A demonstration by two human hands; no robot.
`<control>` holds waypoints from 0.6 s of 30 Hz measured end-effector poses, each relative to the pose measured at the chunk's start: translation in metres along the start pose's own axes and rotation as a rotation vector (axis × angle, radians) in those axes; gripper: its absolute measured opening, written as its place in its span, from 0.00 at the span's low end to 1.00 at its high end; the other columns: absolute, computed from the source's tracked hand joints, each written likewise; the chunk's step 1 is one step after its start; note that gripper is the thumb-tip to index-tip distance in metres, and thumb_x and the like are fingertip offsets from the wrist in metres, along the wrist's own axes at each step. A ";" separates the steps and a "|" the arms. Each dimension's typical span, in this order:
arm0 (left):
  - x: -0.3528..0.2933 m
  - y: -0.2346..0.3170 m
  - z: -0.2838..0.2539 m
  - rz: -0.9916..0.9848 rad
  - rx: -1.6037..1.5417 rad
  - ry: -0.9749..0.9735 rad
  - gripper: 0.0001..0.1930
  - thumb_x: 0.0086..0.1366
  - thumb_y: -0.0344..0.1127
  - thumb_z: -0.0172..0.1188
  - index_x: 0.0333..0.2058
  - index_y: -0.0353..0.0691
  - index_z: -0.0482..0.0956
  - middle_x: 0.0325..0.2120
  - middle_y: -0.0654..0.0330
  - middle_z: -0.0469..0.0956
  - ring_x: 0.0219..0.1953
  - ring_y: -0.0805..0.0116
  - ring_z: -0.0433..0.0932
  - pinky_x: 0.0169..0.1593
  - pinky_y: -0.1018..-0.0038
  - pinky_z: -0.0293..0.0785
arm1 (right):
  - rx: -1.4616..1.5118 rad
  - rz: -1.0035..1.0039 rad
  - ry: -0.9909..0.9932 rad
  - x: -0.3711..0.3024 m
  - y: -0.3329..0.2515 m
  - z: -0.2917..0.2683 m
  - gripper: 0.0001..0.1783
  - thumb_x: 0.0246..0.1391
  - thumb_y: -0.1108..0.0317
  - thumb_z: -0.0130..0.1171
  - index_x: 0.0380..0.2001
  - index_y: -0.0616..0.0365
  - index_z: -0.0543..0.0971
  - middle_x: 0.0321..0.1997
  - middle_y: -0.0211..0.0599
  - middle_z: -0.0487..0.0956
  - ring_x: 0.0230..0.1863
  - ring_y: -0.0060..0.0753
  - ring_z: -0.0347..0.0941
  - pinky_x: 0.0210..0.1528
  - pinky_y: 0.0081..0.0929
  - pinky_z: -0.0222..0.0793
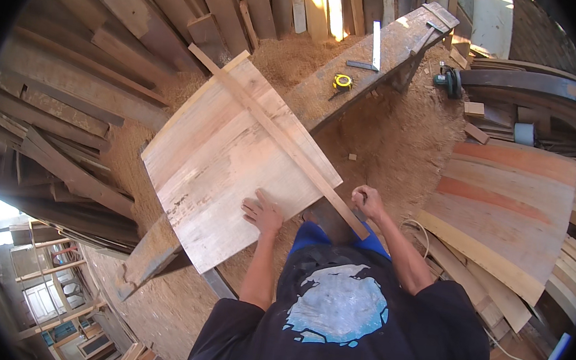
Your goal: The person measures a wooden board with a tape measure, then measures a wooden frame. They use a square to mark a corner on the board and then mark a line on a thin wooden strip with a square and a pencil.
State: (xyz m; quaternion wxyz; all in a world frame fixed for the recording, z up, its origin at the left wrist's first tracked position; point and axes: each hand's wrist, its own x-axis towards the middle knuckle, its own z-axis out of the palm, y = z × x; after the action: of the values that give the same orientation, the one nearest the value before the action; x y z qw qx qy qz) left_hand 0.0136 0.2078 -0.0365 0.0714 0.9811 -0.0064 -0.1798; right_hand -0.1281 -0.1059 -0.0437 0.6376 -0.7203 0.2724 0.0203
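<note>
A wide pale wooden panel (235, 159) lies in front of me on a workbench, its far edge cut at an angle. Across its right part runs a long narrow wood strip (275, 130), whose near end sticks out past the panel toward my body. My left hand (263, 213) rests on the panel near its close edge, fingers spread. Just right of the strip's near end, my right hand (367, 201) is raised with its fingers curled together. What those fingers hold, if anything, is too small to make out.
On the bench plank (397, 43) beyond lie a yellow tape measure (342, 83), a try square (377, 48) and a bevel-like tool (426, 38). A green power tool (449, 81) sits at right. Another panel (502, 210) lies there on stacked boards. Sawdust covers the ground; timber leans at left.
</note>
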 end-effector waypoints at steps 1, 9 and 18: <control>0.002 0.003 0.002 -0.010 0.002 0.015 0.45 0.67 0.51 0.53 0.75 0.44 0.40 0.71 0.24 0.31 0.72 0.22 0.29 0.69 0.29 0.30 | -0.088 0.058 -0.008 -0.003 -0.009 0.002 0.15 0.61 0.61 0.60 0.40 0.65 0.81 0.31 0.40 0.83 0.32 0.26 0.77 0.36 0.29 0.75; 0.080 0.028 -0.024 0.255 -0.059 0.090 0.45 0.65 0.47 0.57 0.72 0.31 0.45 0.72 0.30 0.36 0.73 0.26 0.32 0.70 0.32 0.33 | -0.313 0.150 0.001 -0.019 -0.042 0.048 0.23 0.57 0.54 0.62 0.43 0.65 0.82 0.38 0.53 0.84 0.43 0.51 0.81 0.47 0.41 0.74; 0.159 0.046 -0.054 0.448 -0.102 0.003 0.42 0.63 0.44 0.58 0.71 0.33 0.50 0.72 0.34 0.42 0.74 0.31 0.37 0.72 0.38 0.36 | -0.262 0.042 0.159 -0.022 -0.028 0.059 0.13 0.58 0.63 0.58 0.33 0.64 0.82 0.27 0.48 0.81 0.31 0.38 0.79 0.36 0.36 0.73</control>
State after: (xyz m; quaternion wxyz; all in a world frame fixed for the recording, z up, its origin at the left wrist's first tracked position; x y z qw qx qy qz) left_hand 0.1822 0.1636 -0.0361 0.1592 0.9506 -0.2147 -0.1579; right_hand -0.1164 -0.0417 -0.0204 0.5139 -0.7908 0.3322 0.0122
